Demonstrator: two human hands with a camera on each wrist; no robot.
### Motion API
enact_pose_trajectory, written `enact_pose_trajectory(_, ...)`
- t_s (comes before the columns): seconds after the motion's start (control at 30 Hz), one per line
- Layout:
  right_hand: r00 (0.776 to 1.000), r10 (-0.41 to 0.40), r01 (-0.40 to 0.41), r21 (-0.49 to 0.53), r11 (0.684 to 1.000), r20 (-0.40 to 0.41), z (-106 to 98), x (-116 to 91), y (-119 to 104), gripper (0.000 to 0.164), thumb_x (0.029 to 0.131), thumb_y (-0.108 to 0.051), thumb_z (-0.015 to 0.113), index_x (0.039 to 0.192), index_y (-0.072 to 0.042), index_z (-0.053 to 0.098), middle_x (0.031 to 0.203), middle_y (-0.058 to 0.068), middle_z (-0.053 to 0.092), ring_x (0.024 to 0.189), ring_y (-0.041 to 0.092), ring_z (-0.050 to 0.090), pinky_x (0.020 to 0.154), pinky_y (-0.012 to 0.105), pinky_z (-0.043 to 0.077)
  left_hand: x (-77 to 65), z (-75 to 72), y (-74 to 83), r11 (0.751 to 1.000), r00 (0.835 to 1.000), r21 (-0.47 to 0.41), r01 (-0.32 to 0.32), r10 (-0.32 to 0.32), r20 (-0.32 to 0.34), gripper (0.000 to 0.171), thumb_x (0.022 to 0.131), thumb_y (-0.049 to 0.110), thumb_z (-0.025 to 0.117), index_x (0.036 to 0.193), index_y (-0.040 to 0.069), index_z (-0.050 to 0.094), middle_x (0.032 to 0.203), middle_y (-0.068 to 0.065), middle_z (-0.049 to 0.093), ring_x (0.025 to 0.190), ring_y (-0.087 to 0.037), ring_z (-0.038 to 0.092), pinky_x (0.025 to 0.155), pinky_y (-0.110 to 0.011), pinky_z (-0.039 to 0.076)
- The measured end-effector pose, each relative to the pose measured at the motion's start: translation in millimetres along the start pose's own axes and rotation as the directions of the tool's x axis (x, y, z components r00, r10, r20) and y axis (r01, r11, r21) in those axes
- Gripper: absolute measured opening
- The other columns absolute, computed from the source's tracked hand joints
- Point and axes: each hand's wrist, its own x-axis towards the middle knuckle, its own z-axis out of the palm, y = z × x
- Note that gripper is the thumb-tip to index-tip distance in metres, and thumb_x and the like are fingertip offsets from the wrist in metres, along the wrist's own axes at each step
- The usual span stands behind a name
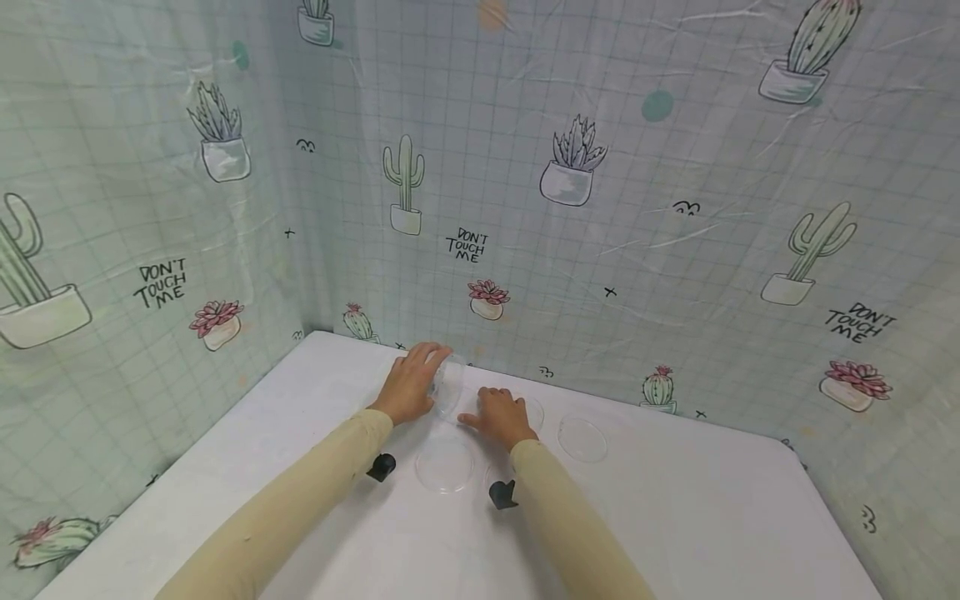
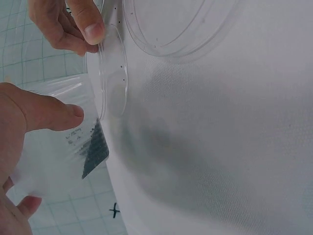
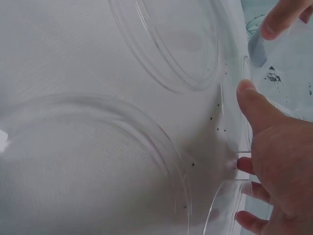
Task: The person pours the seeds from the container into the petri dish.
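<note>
My left hand (image 1: pixel 408 387) grips a clear plastic container (image 1: pixel 447 385), tilted toward the right. In the left wrist view the thumb (image 2: pixel 58 112) lies across its shiny wall, and a dark, finely textured patch (image 2: pixel 97 152) shows at its lower corner. My right hand (image 1: pixel 504 415) is low over the table beside it, thumb spread from loosely bent fingers. The right wrist view shows that thumb (image 3: pixel 252 100) at the rim of a clear round dish (image 3: pixel 225 98), other fingertips (image 3: pixel 252 223) near another dish (image 3: pixel 225 213). Small black specks (image 3: pixel 218 129) dot the nearest dish.
More clear round dishes stand on the white table: one in front of the hands (image 1: pixel 444 467), one to the right (image 1: pixel 582 440). Another, partly hidden, is under the right forearm. A cactus-print curtain (image 1: pixel 540 275) hangs close behind the table and along its left side.
</note>
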Motion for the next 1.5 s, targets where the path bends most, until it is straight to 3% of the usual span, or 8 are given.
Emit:
enact_pose_trajectory(0.3,0.999,0.0,0.0,0.008,1.0,0.041,3,5,3,0.076,0.08,-0.06,0.054,0.133,-0.007,0.042,0.131,0.013,0.051,0.12,0.031,0.048,0.097,0.056,0.038,1.3,2.1,1.6,0.999,0.999,0.027,-0.043,0.043,-0.021,0.087,0.062,0.01,0.081,0.136,0.022,0.037,0.135,-0.005,0.04,0.129,-0.022,0.035,0.09,-0.045,0.042)
enact_pose_trajectory(0.6,0.998,-0.004,0.004,0.004,1.0,0.064,5,10,6,0.077,0.079,-0.061,0.054,0.134,-0.008,0.042,0.132,0.012,0.05,0.122,0.03,0.048,0.099,0.055,0.038,2.6,2.2,4.7,0.994,0.997,0.068,-0.083,0.083,-0.001,0.089,0.063,0.007,0.08,0.138,0.024,0.035,0.138,-0.003,0.038,0.131,-0.021,0.032,0.096,-0.046,0.04)
enact_pose_trajectory(1.5,0.999,-0.025,0.025,-0.002,1.0,0.044,2,8,5,0.077,0.079,-0.06,0.055,0.133,-0.007,0.043,0.13,0.013,0.051,0.121,0.03,0.048,0.097,0.056,0.039,11.8,-0.3,13.1,0.97,0.977,0.116,-0.213,0.213,0.01,0.085,0.064,-0.001,0.077,0.136,0.025,0.041,0.137,-0.003,0.04,0.131,-0.02,0.033,0.099,-0.046,0.039)
